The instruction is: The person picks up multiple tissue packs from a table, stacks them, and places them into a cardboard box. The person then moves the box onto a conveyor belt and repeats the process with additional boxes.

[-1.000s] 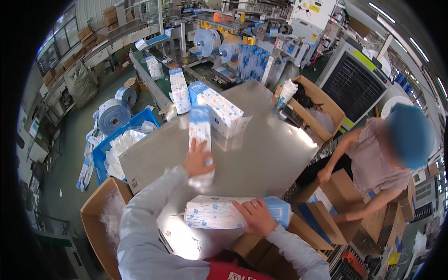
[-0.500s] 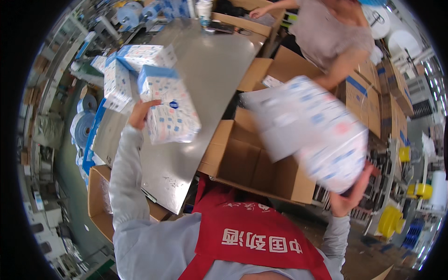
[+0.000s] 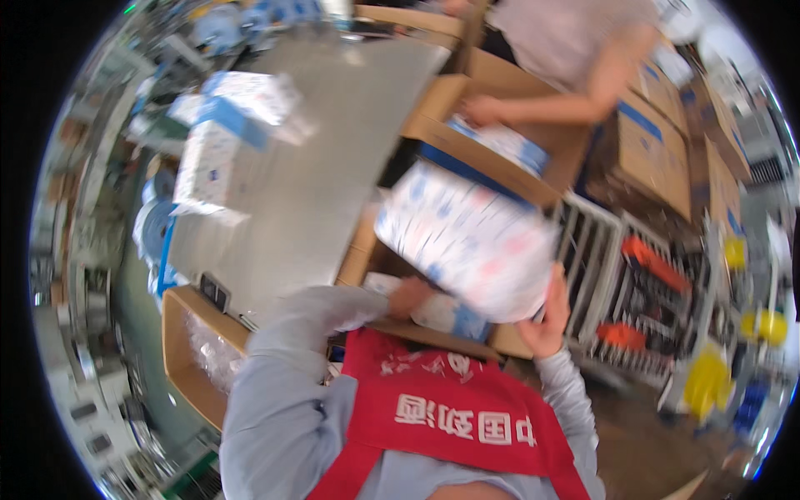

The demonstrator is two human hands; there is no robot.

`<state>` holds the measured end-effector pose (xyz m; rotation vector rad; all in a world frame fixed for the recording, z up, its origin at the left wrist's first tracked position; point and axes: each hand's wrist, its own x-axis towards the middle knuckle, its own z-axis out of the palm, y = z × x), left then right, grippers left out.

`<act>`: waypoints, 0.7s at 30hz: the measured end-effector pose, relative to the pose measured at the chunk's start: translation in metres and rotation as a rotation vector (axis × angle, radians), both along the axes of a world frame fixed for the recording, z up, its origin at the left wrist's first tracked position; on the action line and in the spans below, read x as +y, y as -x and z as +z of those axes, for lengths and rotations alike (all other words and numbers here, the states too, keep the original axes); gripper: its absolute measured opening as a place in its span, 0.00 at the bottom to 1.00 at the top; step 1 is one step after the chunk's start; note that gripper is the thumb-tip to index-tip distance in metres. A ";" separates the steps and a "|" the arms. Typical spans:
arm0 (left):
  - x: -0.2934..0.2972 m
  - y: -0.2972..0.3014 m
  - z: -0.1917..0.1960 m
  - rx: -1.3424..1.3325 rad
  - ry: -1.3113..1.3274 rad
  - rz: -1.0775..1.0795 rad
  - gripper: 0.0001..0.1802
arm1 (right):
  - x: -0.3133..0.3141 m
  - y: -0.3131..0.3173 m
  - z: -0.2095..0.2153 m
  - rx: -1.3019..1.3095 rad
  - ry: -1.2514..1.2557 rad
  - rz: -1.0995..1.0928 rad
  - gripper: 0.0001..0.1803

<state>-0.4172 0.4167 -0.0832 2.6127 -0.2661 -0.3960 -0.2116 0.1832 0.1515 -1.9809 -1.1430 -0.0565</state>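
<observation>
My right hand (image 3: 546, 321) grips the lower right end of a soft plastic-wrapped pack (image 3: 471, 237), white with blue and pink marks, blurred by motion. The pack is tilted above an open carton (image 3: 356, 250) in front of me. My left hand (image 3: 410, 298) reaches into this carton and is on a second wrapped pack (image 3: 454, 318) with a blue end, lying by the near wall. The raised pack partly covers my left fingers. More white packs with blue bands (image 3: 218, 162) stand on the left side of the metal table (image 3: 321, 158).
A co-worker's hand (image 3: 482, 110) is at a pack inside a second open carton (image 3: 575, 146) beyond mine. Closed cartons (image 3: 646, 154) are stacked at right, by a slatted rack (image 3: 587, 246). At lower left, an open carton (image 3: 187, 354) holds clear plastic.
My left hand has brought its pack from over the table down into the near carton. My right hand has swung its pack leftward over that carton. The co-worker's arm now reaches into the far carton.
</observation>
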 end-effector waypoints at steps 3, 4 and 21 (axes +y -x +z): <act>-0.019 0.005 -0.071 0.023 -0.165 -0.050 0.34 | 0.029 0.009 -0.113 -0.002 0.184 0.114 0.45; -0.023 0.005 -0.078 0.064 -0.182 -0.062 0.33 | 0.039 0.012 -0.143 -0.019 0.316 0.190 0.47; 0.513 0.192 0.172 -0.245 -0.210 1.315 0.55 | 0.139 0.028 -0.142 0.282 0.453 0.264 0.18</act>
